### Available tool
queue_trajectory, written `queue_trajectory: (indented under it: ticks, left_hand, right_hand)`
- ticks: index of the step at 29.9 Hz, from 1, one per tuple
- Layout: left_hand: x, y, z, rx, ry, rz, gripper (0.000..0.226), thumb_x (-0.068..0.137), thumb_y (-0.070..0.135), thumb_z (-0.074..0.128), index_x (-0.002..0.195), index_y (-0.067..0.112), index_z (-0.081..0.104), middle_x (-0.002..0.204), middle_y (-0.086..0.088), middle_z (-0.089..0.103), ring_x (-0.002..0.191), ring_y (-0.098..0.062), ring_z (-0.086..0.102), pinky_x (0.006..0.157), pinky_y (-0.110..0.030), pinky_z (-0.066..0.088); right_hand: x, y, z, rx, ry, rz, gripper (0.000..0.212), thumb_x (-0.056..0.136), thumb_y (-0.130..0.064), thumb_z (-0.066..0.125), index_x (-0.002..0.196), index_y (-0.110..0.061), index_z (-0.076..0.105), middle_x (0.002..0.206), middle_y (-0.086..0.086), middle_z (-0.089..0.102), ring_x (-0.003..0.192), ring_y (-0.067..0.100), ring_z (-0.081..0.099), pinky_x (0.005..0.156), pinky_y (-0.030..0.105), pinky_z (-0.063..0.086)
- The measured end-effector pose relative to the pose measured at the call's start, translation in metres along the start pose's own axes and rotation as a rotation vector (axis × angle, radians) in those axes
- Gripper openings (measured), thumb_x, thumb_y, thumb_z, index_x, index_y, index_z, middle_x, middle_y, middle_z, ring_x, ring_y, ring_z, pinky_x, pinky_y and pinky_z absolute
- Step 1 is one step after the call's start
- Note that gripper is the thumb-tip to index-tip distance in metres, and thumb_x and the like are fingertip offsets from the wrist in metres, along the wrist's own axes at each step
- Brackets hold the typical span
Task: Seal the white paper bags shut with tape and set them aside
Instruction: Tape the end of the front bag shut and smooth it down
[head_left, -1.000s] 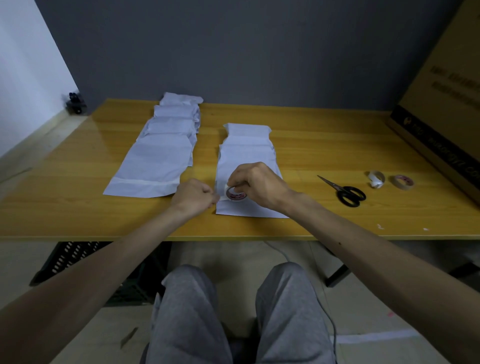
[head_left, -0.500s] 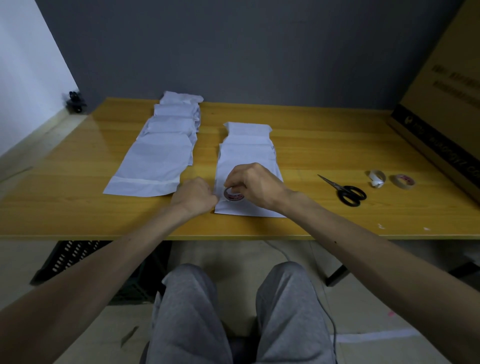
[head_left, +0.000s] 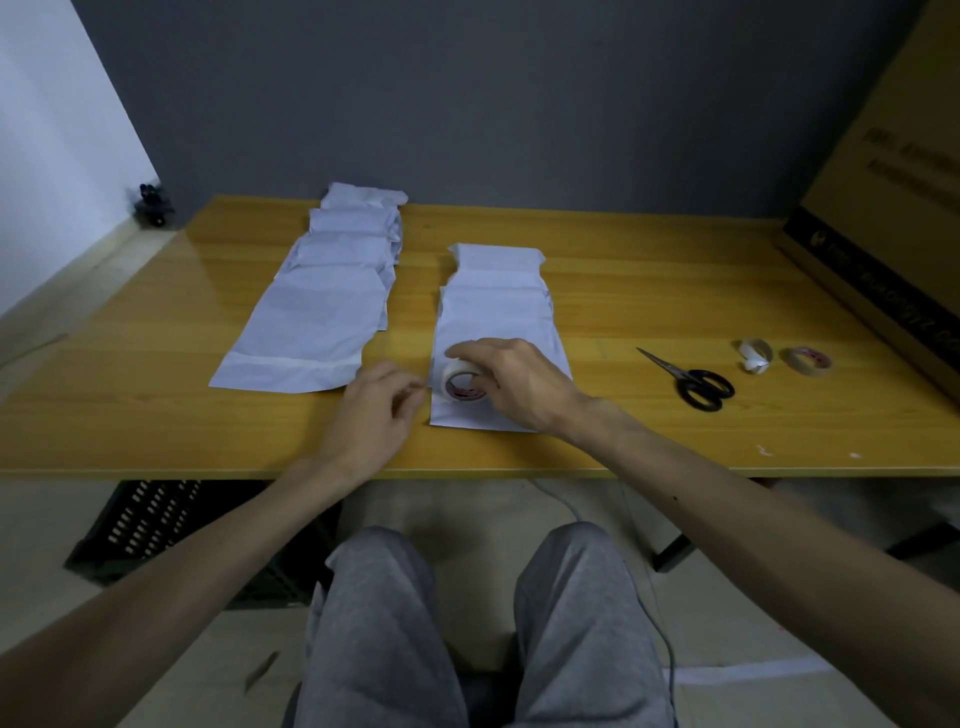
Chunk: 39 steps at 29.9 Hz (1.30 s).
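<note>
Right hand (head_left: 519, 384) gripped a white tape roll (head_left: 460, 384); left hand (head_left: 379, 410) was just beside it, thumb and forefinger together.
Both hovered near the front edge of a glossy, wood-grained yellow desk (head_left: 649, 291) against a matte grey wall (head_left: 519, 104). Whether the left hand pinched a tape end could not be told. The roll stood on the nearest bag of the middle row of paper bags (head_left: 498, 306). Another overlapping row of bags (head_left: 322, 317) lay to its left. Black-handled scissors (head_left: 696, 382) lay toward the right edge, near a cardboard box (head_left: 883, 208).

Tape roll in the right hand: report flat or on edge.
On edge: the tape roll shows its red-printed core to the camera, white rim up, with the right hand curled round it.
</note>
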<state>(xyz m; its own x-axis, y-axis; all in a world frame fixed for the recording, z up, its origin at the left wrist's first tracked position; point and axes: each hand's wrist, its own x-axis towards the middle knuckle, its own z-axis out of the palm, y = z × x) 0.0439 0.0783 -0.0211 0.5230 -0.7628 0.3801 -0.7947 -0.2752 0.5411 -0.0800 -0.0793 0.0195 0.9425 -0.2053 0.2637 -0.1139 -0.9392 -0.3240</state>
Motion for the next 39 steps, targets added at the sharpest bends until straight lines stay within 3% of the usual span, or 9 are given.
queue_trajectory:
  ticks: [3, 6, 11, 14, 19, 23, 29, 34, 39]
  left_hand:
    - [-0.006, 0.0, -0.003, 0.086, -0.098, 0.163, 0.02, 0.094, 0.014, 0.059, 0.107, 0.006, 0.072, 0.109, -0.006, 0.067, 0.105, -0.021, 0.055, 0.095, -0.023, 0.038]
    - [-0.008, 0.005, -0.006, 0.106, -0.171, 0.25, 0.032, 0.098, 0.024, 0.052, 0.121, 0.006, 0.065, 0.127, -0.005, 0.063, 0.122, -0.014, 0.048, 0.105, -0.013, 0.024]
    - [-0.01, 0.003, -0.003, 0.214, -0.329, 0.242, 0.062, 0.099, 0.052, 0.015, 0.144, 0.018, 0.042, 0.15, 0.007, 0.04, 0.142, -0.005, 0.026, 0.116, -0.019, 0.017]
    - [-0.011, -0.002, -0.005, 0.296, -0.376, 0.258, 0.08, 0.091, 0.064, -0.004, 0.148, 0.023, 0.035, 0.153, 0.009, 0.034, 0.144, -0.004, 0.02, 0.115, -0.021, 0.012]
    - [-0.009, 0.002, -0.011, 0.376, -0.473, 0.237, 0.069, 0.093, 0.057, 0.002, 0.15, 0.026, 0.025, 0.156, 0.01, 0.026, 0.146, -0.006, 0.008, 0.118, -0.031, 0.007]
    - [-0.008, 0.001, -0.012, 0.463, -0.482, 0.259, 0.086, 0.084, 0.064, -0.013, 0.151, 0.025, 0.023, 0.156, 0.01, 0.026, 0.147, -0.008, 0.006, 0.12, -0.035, 0.006]
    - [-0.003, 0.005, -0.011, 0.42, -0.443, 0.32, 0.077, 0.091, 0.062, 0.0, 0.146, 0.023, 0.037, 0.153, 0.01, 0.033, 0.146, -0.005, 0.008, 0.114, -0.026, 0.005]
    - [-0.004, -0.002, -0.007, 0.373, -0.547, 0.253, 0.089, 0.083, 0.07, -0.011, 0.153, 0.023, 0.016, 0.159, 0.009, 0.016, 0.146, -0.001, 0.005, 0.116, -0.021, -0.001]
    - [-0.004, 0.003, -0.009, 0.395, -0.535, 0.233, 0.097, 0.076, 0.073, -0.018, 0.153, 0.025, 0.017, 0.159, 0.011, 0.015, 0.145, 0.0, 0.005, 0.117, -0.023, -0.001]
  right_hand:
    - [0.001, 0.001, 0.0, 0.028, -0.011, 0.013, 0.026, 0.089, -0.004, 0.058, 0.114, -0.009, 0.059, 0.112, 0.01, 0.065, 0.101, 0.03, 0.059, 0.084, 0.044, 0.048]
    - [0.0, 0.001, 0.001, 0.042, 0.001, 0.002, 0.023, 0.088, -0.004, 0.06, 0.111, -0.007, 0.061, 0.108, 0.011, 0.066, 0.098, 0.029, 0.06, 0.083, 0.041, 0.048]
    - [-0.002, 0.002, 0.003, 0.082, 0.043, -0.003, 0.026, 0.088, -0.007, 0.063, 0.114, -0.007, 0.064, 0.105, 0.012, 0.066, 0.092, 0.027, 0.061, 0.081, 0.034, 0.048]
    - [-0.004, 0.002, 0.007, 0.095, 0.066, -0.003, 0.028, 0.088, -0.006, 0.063, 0.116, -0.007, 0.064, 0.105, 0.012, 0.066, 0.091, 0.027, 0.061, 0.079, 0.026, 0.044]
    - [-0.007, 0.002, 0.009, 0.135, 0.097, 0.008, 0.033, 0.087, 0.002, 0.058, 0.119, -0.006, 0.062, 0.112, 0.012, 0.066, 0.098, 0.028, 0.061, 0.084, 0.03, 0.048]
    - [-0.007, 0.003, 0.008, 0.174, 0.087, 0.069, 0.027, 0.089, -0.003, 0.059, 0.116, -0.007, 0.056, 0.107, 0.009, 0.065, 0.093, 0.023, 0.06, 0.077, 0.028, 0.047]
    - [-0.008, 0.002, 0.009, 0.237, 0.128, 0.037, 0.017, 0.088, -0.005, 0.063, 0.105, -0.005, 0.06, 0.095, 0.003, 0.065, 0.083, 0.018, 0.058, 0.076, 0.029, 0.05]
    - [-0.011, 0.003, 0.014, 0.281, 0.182, 0.072, 0.02, 0.087, -0.003, 0.063, 0.107, -0.005, 0.062, 0.1, 0.007, 0.067, 0.089, 0.019, 0.06, 0.08, 0.031, 0.05]
    - [-0.008, 0.003, 0.013, 0.227, 0.184, 0.037, 0.029, 0.083, 0.008, 0.058, 0.108, -0.001, 0.068, 0.092, 0.01, 0.065, 0.083, 0.018, 0.059, 0.077, 0.029, 0.049]
